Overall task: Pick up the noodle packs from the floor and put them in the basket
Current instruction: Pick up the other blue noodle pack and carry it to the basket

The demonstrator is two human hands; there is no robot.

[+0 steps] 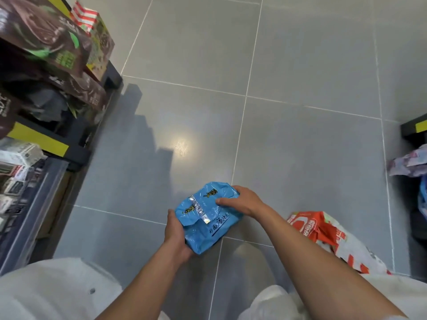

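Head view: a blue noodle pack (205, 217) sits low centre of the frame over the grey tiled floor (300, 65), held between both hands; the left hand (176, 236) cups its lower-left end with the thumb along the edge, and the right hand (241, 200) grips its upper-right end, thumb laid across the top face. A red-and-white noodle pack (323, 236) lies on the floor at lower right, partly behind the right forearm, well apart from the blue one. Shelving with brown boxes (46, 42) fills the left edge, another shelf corner (413, 128) with bagged goods shows at the right edge, and no basket can be made out.
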